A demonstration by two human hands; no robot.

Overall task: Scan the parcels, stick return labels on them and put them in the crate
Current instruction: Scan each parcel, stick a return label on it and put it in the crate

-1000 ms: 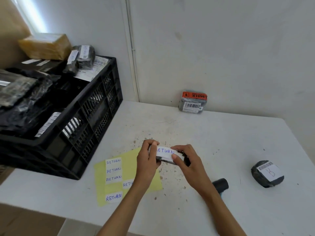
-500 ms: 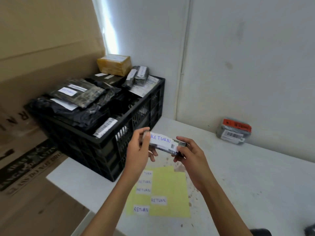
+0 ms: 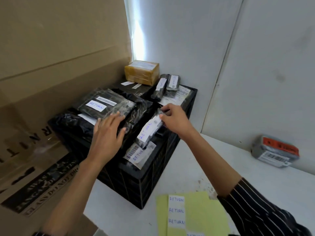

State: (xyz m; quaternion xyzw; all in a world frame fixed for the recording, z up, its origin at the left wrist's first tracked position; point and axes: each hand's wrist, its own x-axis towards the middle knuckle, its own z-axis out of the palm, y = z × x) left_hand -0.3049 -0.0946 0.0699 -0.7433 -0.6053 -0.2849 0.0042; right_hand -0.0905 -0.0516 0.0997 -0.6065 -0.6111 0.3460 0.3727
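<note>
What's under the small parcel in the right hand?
Under the small parcel, a flat parcel with a barcode and RETURN label lies at the crate's near rim. Anything deeper is covered by black-wrapped parcels.

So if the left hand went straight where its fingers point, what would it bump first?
Probably the flat black parcel with a RETURN label atop the crate; the left hand looks nearly on it, though depth is unclear.

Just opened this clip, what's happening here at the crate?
A person is packing a black crate already piled with black parcels. The right hand pinches a small parcel with a RETURN label by its upper end, tilted over the crate's near side. The left hand, fingers straight, rests on the piled parcels. A grey parcel lies on the table by the wall.
</note>
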